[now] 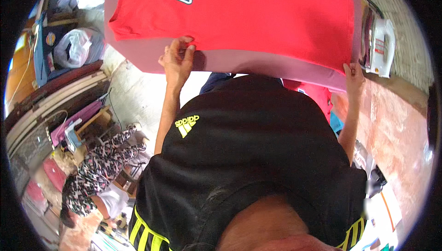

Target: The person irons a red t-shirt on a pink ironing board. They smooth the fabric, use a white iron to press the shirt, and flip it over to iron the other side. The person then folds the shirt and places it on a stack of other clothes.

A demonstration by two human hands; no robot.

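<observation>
– What's the biggest thing here?
– The ironing board, mauve on top, the shirt covering most of it.
– How does that red shirt lie?
– Flat. Its near edge stops short of the board's near edge, leaving a bare strip that widens toward the board's left end. Toward the board's right end only a narrow margin shows.
– And past that margin?
– A white iron, at the board's right end, apart from the shirt but near the right hand.
– The hands, then?
– The left hand is over the board's near edge, fingers curled, thumb and forefinger almost together at the shirt's edge; I can't tell if cloth is between them. The right hand, by the board's near right corner, has its fingers pinched on the shirt's corner.
</observation>
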